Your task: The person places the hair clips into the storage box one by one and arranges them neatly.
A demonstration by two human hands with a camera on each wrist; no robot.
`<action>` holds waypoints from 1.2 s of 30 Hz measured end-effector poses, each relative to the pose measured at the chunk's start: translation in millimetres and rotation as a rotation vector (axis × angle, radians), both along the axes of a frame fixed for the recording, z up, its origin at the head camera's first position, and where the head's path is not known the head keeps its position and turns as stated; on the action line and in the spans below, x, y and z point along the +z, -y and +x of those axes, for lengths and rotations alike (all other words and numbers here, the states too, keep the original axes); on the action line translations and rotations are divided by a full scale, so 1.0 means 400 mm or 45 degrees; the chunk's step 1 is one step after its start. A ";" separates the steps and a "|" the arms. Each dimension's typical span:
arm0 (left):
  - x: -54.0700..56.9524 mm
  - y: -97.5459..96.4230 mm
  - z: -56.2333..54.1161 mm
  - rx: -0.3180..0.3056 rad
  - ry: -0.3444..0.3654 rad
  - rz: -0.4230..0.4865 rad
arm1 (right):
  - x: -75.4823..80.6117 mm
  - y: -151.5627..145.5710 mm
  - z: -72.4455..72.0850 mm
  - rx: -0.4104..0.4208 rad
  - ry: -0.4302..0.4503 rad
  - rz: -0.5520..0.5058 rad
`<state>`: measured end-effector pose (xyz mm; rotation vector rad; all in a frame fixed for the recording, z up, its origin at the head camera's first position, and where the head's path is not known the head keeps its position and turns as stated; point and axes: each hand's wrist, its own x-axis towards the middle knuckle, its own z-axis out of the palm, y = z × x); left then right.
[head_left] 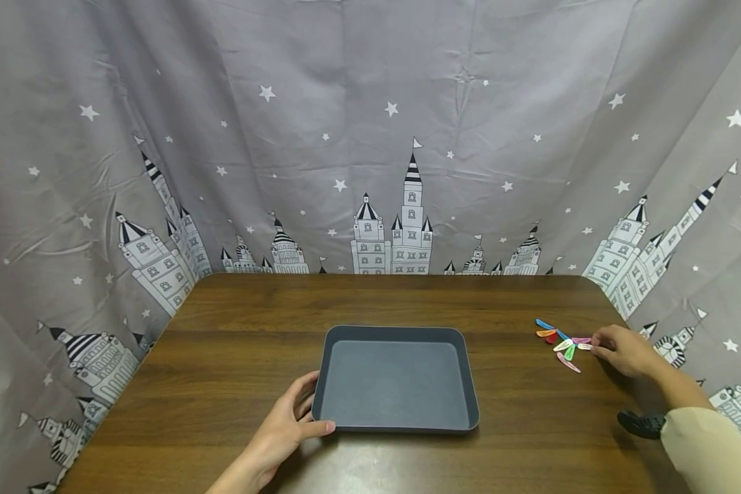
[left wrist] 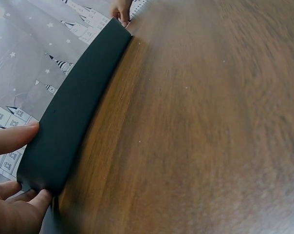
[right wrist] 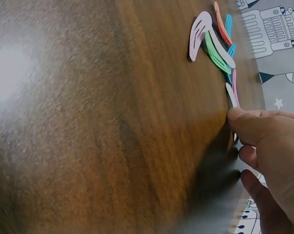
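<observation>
A dark grey rectangular tray (head_left: 395,384) lies on the wooden table. My left hand (head_left: 284,422) grips its near left corner, thumb on the rim and fingers against the side and underneath. At the right, my right hand (head_left: 626,351) pinches a white hair clip (right wrist: 230,93) between thumb and fingers, at the edge of a small loose group of clips. Among these are a pale pink clip (right wrist: 197,36), a green clip (right wrist: 216,59), an orange clip (right wrist: 223,23) and a blue clip (head_left: 545,324). A red piece (head_left: 551,338) is partly covered by the others.
The wooden table (head_left: 241,343) ends at a grey curtain (head_left: 321,89) printed with castles and stars. A black object (head_left: 641,424) shows beside the right sleeve (head_left: 710,439); its kind is unclear.
</observation>
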<state>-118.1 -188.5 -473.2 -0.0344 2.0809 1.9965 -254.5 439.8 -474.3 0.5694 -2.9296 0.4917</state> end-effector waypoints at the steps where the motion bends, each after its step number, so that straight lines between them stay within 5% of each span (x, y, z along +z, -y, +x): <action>1: 0.000 0.000 0.000 0.000 -0.001 -0.002 | -0.001 0.000 0.001 0.003 -0.011 0.006; 11: -0.001 0.002 0.001 0.012 -0.007 -0.017 | -0.015 0.003 0.008 0.017 -0.169 0.020; 22: -0.004 0.005 0.000 0.009 -0.007 -0.016 | -0.010 0.005 0.003 -0.030 -0.073 0.030; 36: 0.000 -0.003 0.004 0.012 -0.008 0.021 | 0.058 0.026 -0.016 0.020 -0.014 -0.010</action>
